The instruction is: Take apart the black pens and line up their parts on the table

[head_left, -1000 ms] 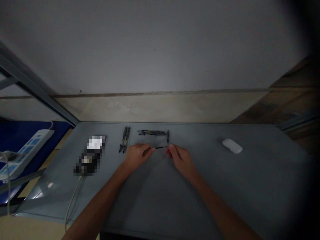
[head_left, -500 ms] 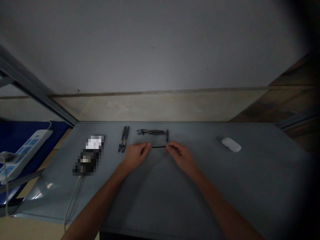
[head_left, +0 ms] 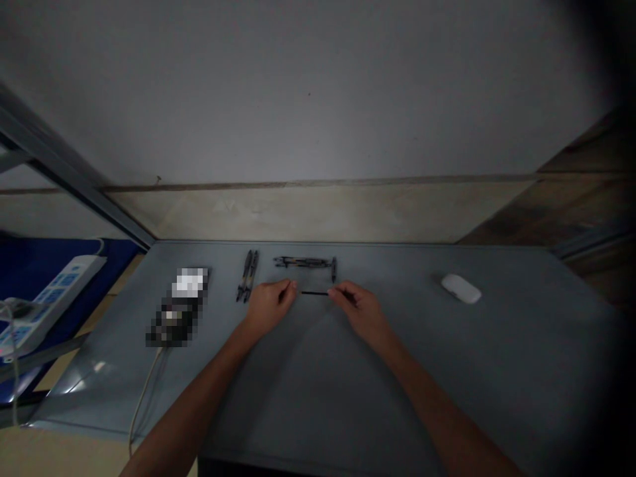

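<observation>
The thin black rod [head_left: 315,293] lies at lower centre of the table area, level between the two hands. Its surface is matte and dark, and its form is straight and slender.

The left hand [head_left: 271,308] is to the left of the rod, with its fingers [head_left: 291,286] drawn narrowly together and their tips just beside the rod's left end. The right hand [head_left: 360,311] is to the right, with its fingertips [head_left: 332,290] narrowly closed at the rod's right end and apparently touching it. Whether either hand grips the rod cannot be determined from this view.

Directly beyond the rod, near the far table edge, lies a long dark assembly [head_left: 303,262] with a short crossbar at its right end. To its left, just past the left hand, lie two slim dark pen-like parts [head_left: 247,276] side by side, angled slightly from vertical.

Further left is a pixelated object [head_left: 179,308], too obscured to identify, with a pale cable [head_left: 144,397] running from it toward the bottom of the frame. A smooth white computer mouse [head_left: 461,289] rests well to the right.

All these items rest on a grey table [head_left: 497,371]. At left of the frame, a white power strip [head_left: 50,305] with blue panels lies beyond the table's edge.
</observation>
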`<action>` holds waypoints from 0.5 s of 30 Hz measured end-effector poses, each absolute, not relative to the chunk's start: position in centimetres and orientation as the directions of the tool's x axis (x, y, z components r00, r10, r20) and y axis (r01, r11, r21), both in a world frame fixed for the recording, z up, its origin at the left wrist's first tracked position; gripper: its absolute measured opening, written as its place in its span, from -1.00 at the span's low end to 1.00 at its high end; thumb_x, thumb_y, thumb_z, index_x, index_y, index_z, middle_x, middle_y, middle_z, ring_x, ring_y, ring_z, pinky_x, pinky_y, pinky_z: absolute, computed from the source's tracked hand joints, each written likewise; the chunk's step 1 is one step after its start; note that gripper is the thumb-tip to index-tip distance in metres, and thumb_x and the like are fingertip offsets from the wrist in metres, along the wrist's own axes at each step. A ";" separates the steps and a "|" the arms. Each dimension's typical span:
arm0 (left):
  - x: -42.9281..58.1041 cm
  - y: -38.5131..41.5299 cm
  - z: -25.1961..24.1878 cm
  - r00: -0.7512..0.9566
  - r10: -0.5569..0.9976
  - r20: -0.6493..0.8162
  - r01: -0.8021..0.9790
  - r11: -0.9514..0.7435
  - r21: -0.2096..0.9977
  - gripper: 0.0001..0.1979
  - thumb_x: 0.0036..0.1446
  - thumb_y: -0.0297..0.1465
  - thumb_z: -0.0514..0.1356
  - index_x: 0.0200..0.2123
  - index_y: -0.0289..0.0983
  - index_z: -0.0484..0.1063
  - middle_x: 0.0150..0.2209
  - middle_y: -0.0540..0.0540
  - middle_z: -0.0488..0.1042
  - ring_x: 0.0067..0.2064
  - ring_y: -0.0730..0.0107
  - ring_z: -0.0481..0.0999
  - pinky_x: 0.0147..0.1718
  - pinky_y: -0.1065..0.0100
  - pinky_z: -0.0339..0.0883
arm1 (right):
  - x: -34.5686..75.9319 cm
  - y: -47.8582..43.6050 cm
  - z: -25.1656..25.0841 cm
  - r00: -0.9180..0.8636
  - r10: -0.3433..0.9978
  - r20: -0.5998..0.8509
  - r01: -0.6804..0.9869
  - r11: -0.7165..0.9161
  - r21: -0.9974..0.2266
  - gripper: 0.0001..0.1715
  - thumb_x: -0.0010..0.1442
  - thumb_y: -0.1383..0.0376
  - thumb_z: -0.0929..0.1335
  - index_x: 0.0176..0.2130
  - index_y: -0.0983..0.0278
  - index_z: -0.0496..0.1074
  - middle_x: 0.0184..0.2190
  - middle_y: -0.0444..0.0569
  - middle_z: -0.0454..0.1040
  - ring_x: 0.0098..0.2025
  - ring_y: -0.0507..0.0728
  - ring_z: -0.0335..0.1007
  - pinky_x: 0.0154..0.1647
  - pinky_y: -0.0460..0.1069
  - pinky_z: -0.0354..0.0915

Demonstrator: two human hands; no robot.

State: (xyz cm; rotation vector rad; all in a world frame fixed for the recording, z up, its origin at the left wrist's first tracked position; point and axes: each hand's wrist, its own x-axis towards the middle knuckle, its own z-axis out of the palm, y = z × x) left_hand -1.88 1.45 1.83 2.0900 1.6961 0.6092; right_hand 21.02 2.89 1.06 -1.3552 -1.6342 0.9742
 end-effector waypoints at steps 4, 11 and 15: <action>-2.0 1.6 1.7 0.177 0.980 0.086 0.810 -0.195 0.553 -0.50 0.53 -0.16 -0.04 -0.49 -0.16 0.36 -0.54 -0.02 0.39 -0.46 0.33 0.37 -0.37 0.30 0.16 | 21.0 2.9 1.4 -0.093 0.991 0.093 0.272 0.116 -0.955 -0.67 -0.06 0.02 0.39 -0.40 0.22 0.45 -0.51 -0.15 0.45 -0.47 0.03 0.36 -0.43 -0.10 0.25; -1.8 1.5 1.7 0.203 0.979 0.018 0.806 -0.178 0.565 -0.53 0.53 -0.18 -0.06 -0.44 -0.15 0.38 -0.52 -0.01 0.35 -0.44 0.31 0.38 -0.31 0.29 0.23 | 21.2 2.6 1.9 -0.133 0.987 0.090 0.417 0.138 -0.898 -0.45 0.15 -0.04 0.21 -0.65 0.25 0.32 -0.73 -0.17 0.29 -0.64 -0.03 0.21 -0.57 -0.11 0.13; -1.6 1.4 1.7 0.190 0.981 0.024 0.785 -0.167 0.597 -0.53 0.53 -0.16 -0.06 -0.45 -0.14 0.32 -0.52 -0.02 0.34 -0.43 0.29 0.39 -0.30 0.27 0.22 | 21.2 2.6 1.6 -0.155 0.983 0.098 0.432 0.157 -0.888 -0.46 0.15 -0.06 0.21 -0.63 0.23 0.33 -0.71 -0.17 0.31 -0.63 0.00 0.24 -0.57 -0.08 0.15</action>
